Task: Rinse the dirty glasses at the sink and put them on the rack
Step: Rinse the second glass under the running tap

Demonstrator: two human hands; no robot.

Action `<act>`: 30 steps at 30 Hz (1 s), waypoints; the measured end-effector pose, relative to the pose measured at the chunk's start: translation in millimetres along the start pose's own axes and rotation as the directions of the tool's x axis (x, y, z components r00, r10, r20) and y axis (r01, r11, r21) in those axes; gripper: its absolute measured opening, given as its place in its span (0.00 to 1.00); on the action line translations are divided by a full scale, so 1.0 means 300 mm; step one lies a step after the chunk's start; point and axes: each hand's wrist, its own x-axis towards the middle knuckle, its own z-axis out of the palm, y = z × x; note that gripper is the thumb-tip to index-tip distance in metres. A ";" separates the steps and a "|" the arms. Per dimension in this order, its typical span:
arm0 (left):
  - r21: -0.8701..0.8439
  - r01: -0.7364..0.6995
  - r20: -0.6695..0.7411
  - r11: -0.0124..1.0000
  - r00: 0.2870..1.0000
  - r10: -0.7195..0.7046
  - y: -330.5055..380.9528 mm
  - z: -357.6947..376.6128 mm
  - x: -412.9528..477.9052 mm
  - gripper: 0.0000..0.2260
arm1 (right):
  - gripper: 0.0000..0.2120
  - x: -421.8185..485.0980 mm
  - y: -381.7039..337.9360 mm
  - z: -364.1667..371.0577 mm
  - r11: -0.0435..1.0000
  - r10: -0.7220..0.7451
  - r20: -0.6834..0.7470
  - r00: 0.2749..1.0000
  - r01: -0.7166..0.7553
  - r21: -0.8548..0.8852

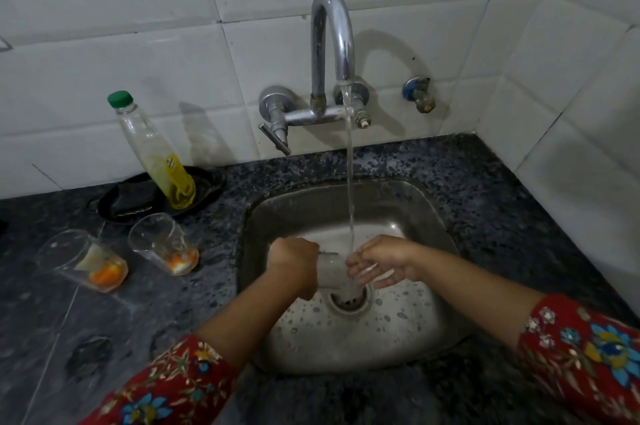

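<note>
Water runs from the chrome tap point(331, 54) into the steel sink point(408, 210). My left hand point(294, 265) grips a clear glass point(334, 274), held on its side under the stream above the drain. My right hand point(381, 265) has its fingers at the glass's mouth, in the water. On the dark counter left of the sink stand two dirty glasses with orange dregs: one point(162, 243) close to the sink, another point(81, 260) further left. No rack is in view.
A green-capped bottle of yellow liquid point(156, 154) stands in a black dish point(207, 189) with a dark scrubber, behind the dirty glasses. A small wall valve point(419, 94) sits right of the tap. White tiled walls close in the back and right.
</note>
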 end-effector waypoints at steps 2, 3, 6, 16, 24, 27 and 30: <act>0.047 0.018 0.010 0.999 1.000 -0.019 -0.007 0.014 0.000 0.28 | 0.09 -0.009 0.024 0.008 0.999 0.009 -0.061 0.998 -0.006 0.049; 0.012 0.021 0.015 1.000 1.000 -0.021 -0.013 0.014 0.000 0.29 | 0.08 -0.008 0.034 0.016 0.996 -0.032 -0.114 0.993 0.041 0.074; -0.334 0.018 -0.008 0.942 1.000 -0.022 -0.030 0.006 0.008 0.28 | 0.08 -0.025 0.044 0.046 0.940 -0.318 -0.297 0.900 0.341 0.026; -0.963 -0.181 -0.235 -0.200 0.927 0.293 0.047 -0.026 0.061 0.14 | 0.18 -0.036 -0.020 -0.052 0.203 -0.909 0.010 0.417 0.465 -0.861; -0.960 -0.278 -0.277 0.035 0.960 0.031 0.049 -0.064 0.087 0.14 | 0.20 -0.038 -0.119 -0.019 0.386 -0.883 -0.173 0.437 0.464 -0.797; -0.967 -0.235 -0.253 -0.096 0.929 0.270 -0.010 -0.062 0.083 0.15 | 0.19 -0.049 -0.091 -0.044 0.333 -0.877 -0.052 0.477 0.528 -0.781; -0.961 -0.192 -0.212 0.200 0.973 -0.086 0.064 -0.067 0.092 0.16 | 0.16 -0.014 -0.142 0.001 0.579 -0.745 -0.351 0.568 0.288 -0.763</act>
